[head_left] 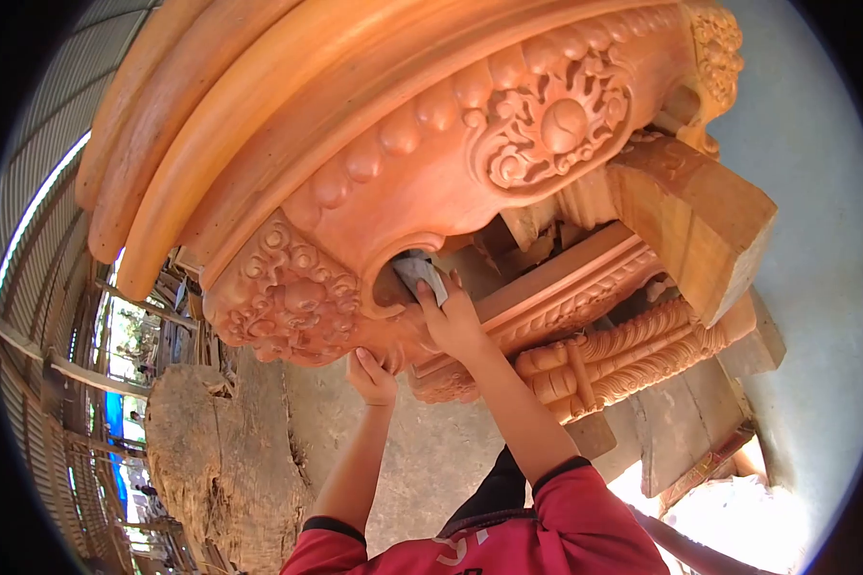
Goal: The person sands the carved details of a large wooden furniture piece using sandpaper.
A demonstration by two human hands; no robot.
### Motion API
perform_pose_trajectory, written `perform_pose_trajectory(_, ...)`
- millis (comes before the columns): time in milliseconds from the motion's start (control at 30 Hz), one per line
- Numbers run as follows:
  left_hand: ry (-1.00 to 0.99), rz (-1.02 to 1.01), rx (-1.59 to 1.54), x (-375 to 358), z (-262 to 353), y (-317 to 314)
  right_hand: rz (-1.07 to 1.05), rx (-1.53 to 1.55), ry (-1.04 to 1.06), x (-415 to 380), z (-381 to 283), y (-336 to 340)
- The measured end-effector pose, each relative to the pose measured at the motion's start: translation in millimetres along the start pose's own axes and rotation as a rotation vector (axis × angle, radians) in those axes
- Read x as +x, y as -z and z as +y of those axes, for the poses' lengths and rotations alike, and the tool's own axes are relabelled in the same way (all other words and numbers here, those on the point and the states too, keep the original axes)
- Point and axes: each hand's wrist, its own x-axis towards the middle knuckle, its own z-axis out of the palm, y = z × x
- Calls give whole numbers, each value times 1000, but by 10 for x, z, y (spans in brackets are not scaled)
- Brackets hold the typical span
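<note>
A large carved wooden furniture piece [431, 182] with reddish-brown wood fills the upper view. My right hand [451, 321] pinches a folded grey sheet of sandpaper [419, 273] inside the curved opening beside the carved leg [297, 297]. Part of the sheet and some fingertips are hidden by the hand and the wood. Lower left of it, my left hand [372, 377] grips the bottom edge of that leg, its fingers bent against the wood.
Below right lie a carved rail [566, 292] and a spiral-carved post [633, 355]. A thick wooden block [690, 220] juts out at the right. A rough timber slab [201, 450] lies at left, near a corrugated metal wall [48, 163]. A bluish wall [805, 240] rises at right.
</note>
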Motion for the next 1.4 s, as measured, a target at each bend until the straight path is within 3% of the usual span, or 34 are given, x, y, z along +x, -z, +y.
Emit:
perform_pose_trajectory(167,10,-69,81,21,-26,24,-123,-16,-147,349,-31,-38)
perform_pose_trajectory(267,5,-31,42,7,-44,21,-73,70,-107,76,87,25)
perform_pose_trajectory(333,-65,-1,-36,33,-85,-21,74,110,69,-125,175,56)
perform_pose_trajectory(467,15,-29,-18,-14,-174,21,86,72,65,-28,128,33)
perform_pose_trajectory(533,40,-43,-47,-13,-162,13,-76,85,-113,215,33,30)
perform_pose_trajectory(633,16,-29,-36,-3,-138,5,-128,43,-131,277,-42,110)
perform_pose_trajectory(767,-61,7,-38,56,-36,-51,36,138,44,-76,133,137)
perform_pose_trajectory(967,18,-8,-5,-6,-115,-6,-108,-155,20,151,-83,111)
perform_pose_trajectory(1033,16,-56,17,-15,-164,23,-138,-238,160,209,-122,90)
perform_pose_trajectory(1167,29,-90,44,-7,-210,27,-58,-133,251,-156,-244,241)
perform_pose_trajectory(1233,-80,48,-54,18,-165,-67,-42,-183,277,-252,-251,260)
perform_pose_trajectory(1333,-61,19,11,14,-136,-33,-134,-374,175,-94,-329,199)
perform_pose_trajectory(1400,-17,-5,24,6,-92,7,-134,-323,171,101,-198,94)
